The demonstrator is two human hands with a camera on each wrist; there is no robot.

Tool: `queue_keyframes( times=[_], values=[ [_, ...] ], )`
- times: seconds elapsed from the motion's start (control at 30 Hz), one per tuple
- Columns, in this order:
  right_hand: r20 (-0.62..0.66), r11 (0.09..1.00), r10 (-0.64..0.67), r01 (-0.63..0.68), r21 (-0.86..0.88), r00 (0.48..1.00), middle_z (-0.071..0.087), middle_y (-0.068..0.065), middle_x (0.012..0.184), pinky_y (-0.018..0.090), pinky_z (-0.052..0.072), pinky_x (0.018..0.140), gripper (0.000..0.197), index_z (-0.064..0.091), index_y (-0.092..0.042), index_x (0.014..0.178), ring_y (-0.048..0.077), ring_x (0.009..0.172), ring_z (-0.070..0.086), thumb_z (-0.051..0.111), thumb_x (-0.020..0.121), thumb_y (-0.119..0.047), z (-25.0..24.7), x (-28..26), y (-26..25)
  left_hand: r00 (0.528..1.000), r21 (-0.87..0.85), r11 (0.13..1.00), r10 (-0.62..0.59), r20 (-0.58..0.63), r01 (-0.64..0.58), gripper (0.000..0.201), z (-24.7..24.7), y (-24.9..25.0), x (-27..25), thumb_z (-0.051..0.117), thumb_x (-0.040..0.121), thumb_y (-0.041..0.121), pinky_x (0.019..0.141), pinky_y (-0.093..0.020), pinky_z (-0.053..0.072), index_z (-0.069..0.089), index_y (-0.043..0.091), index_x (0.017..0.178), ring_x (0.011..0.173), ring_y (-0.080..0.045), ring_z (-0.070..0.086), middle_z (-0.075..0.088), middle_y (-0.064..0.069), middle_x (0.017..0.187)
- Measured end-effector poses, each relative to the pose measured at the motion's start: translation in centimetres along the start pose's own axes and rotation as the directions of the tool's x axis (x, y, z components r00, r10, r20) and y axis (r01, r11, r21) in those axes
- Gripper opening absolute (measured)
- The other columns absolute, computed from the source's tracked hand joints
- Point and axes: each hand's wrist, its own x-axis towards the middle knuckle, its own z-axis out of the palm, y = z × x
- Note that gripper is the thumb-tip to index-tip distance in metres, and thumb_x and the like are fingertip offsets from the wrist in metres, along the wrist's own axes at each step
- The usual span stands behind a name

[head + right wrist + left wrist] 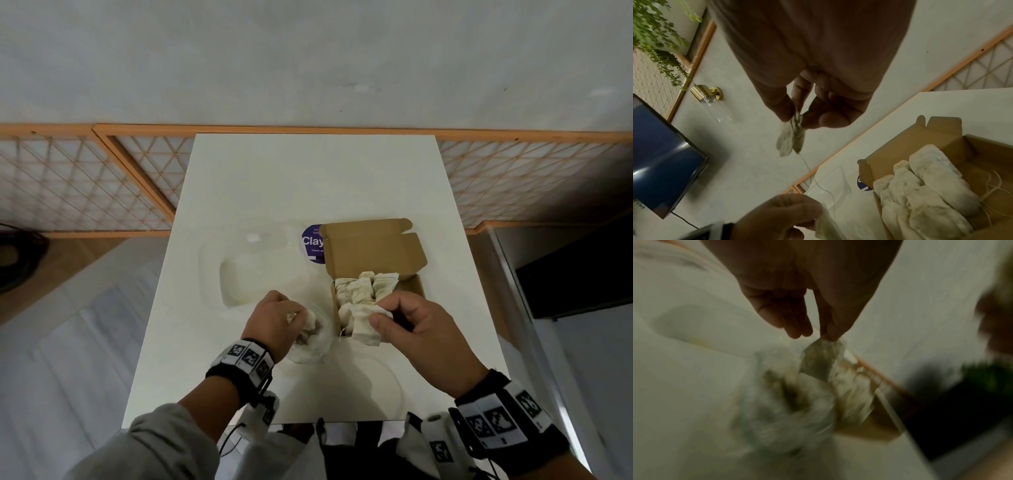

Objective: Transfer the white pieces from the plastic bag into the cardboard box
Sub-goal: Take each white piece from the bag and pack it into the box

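Observation:
An open cardboard box [376,246] sits right of centre on the white table, with several white pieces [363,286] packed inside it. In the right wrist view the box [941,142] and its pieces [931,186] lie at lower right. My right hand [382,311] pinches one white piece [363,325] over the box's near edge. That same pinch [795,118] holds the piece [791,139] with a thin string trailing down. My left hand [301,317] is at the mouth of the clear plastic bag [260,267] and pinches another white piece [822,360] by its top corner.
A round purple label [313,245] shows behind the box's left side. Bare tabletop [308,178] stretches to the far edge. Orange-framed lattice screens [85,181] line the wall behind. A dark screen [659,155] and a gold wall lamp [707,94] appear in the right wrist view.

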Motion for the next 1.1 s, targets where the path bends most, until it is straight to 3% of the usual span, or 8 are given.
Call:
queue_keyframes(
  times=[0.13,0.3,0.53,0.67,0.73,0.87,0.97,1.1],
  values=[
    [-0.011,1.000,-0.002,0.002,0.002,1.000,0.070,0.006,0.084,0.055,0.056,0.077,0.006,0.072,-0.022,0.093,0.036,0.080,0.063,0.072,0.098,-0.018,-0.2,0.2,-0.2,0.999,-0.377,0.925,-0.054,-0.001,0.049,0.018,-3.0,2.3,-1.7,0.069,0.096,0.026,0.076,-0.020,0.047,0.076,0.024,0.080,0.075,0.000,0.064,0.072,0.010,0.083],
    [-0.040,1.000,0.007,-0.007,0.013,0.999,0.072,0.012,0.088,0.059,0.056,0.077,0.006,0.072,-0.020,0.096,0.040,0.082,0.065,0.068,0.100,-0.016,-0.3,0.7,-1.4,0.999,-0.697,0.716,-0.030,0.014,0.031,0.024,-7.3,6.1,-4.0,0.064,0.100,0.013,0.079,-0.043,0.056,0.065,-0.007,0.086,0.071,-0.021,0.061,0.066,-0.011,0.075],
    [-0.057,0.998,-0.052,0.051,-0.021,0.997,0.071,0.009,0.076,0.051,0.057,0.065,0.009,0.071,-0.023,0.093,0.042,0.071,0.060,0.066,0.101,-0.022,-0.4,1.6,-5.0,0.994,-0.833,0.548,0.032,0.107,0.072,0.023,-11.8,10.4,-6.5,0.068,0.088,0.023,0.074,-0.039,0.055,0.073,0.000,0.090,0.067,-0.024,0.063,0.069,-0.012,0.082],
    [-0.019,0.997,-0.081,0.082,0.013,0.997,0.061,-0.009,0.062,0.025,0.044,0.056,0.010,0.073,-0.022,0.093,0.012,0.057,0.048,0.067,0.101,-0.020,-0.1,2.0,-6.9,0.982,-0.850,0.515,0.074,0.173,0.111,0.011,-12.6,11.8,-7.3,0.071,0.091,0.017,0.064,-0.027,0.056,0.077,0.012,0.083,0.064,-0.012,0.062,0.068,-0.002,0.075],
    [0.036,0.996,-0.081,0.080,0.048,0.996,0.073,-0.005,0.074,0.032,0.050,0.063,0.010,0.074,-0.021,0.096,0.023,0.064,0.059,0.066,0.102,-0.021,0.1,2.2,-7.7,0.984,-0.832,0.545,0.067,0.166,0.103,0.011,-12.8,12.0,-7.3,0.073,0.087,0.023,0.067,-0.026,0.050,0.077,0.013,0.084,0.073,-0.012,0.060,0.067,-0.004,0.081],
    [0.149,0.991,-0.102,0.087,0.102,0.984,0.078,0.013,0.090,0.058,0.057,0.081,0.015,0.076,-0.020,0.100,0.048,0.087,0.068,0.064,0.104,-0.028,0.9,2.3,-8.8,0.989,-0.787,0.612,0.052,0.142,0.080,0.026,-12.7,11.9,-6.8,0.075,0.071,0.038,0.103,-0.045,0.049,0.081,0.018,0.086,0.111,-0.018,0.068,0.077,0.007,0.114],
    [0.187,0.989,-0.081,0.056,0.136,0.979,0.078,-0.001,0.084,0.032,0.057,0.067,0.019,0.076,-0.011,0.104,0.018,0.072,0.072,0.061,0.104,-0.023,0.9,2.1,-9.1,0.983,-0.773,0.631,0.091,0.163,0.070,0.049,-12.5,12.1,-6.7,0.073,0.071,0.041,0.118,-0.055,0.039,0.079,0.006,0.104,0.128,-0.027,0.062,0.075,0.002,0.124],
    [0.207,0.985,-0.008,-0.028,0.170,0.978,0.064,0.009,0.072,0.026,0.047,0.056,0.023,0.074,-0.010,0.105,0.014,0.056,0.057,0.055,0.108,-0.021,0.6,1.6,-8.9,0.976,-0.785,0.615,0.115,0.187,0.077,0.042,-12.2,12.3,-6.8,0.069,0.083,0.028,0.094,-0.038,0.054,0.073,-0.006,0.106,0.104,-0.029,0.071,0.077,-0.015,0.113]
  ],
)
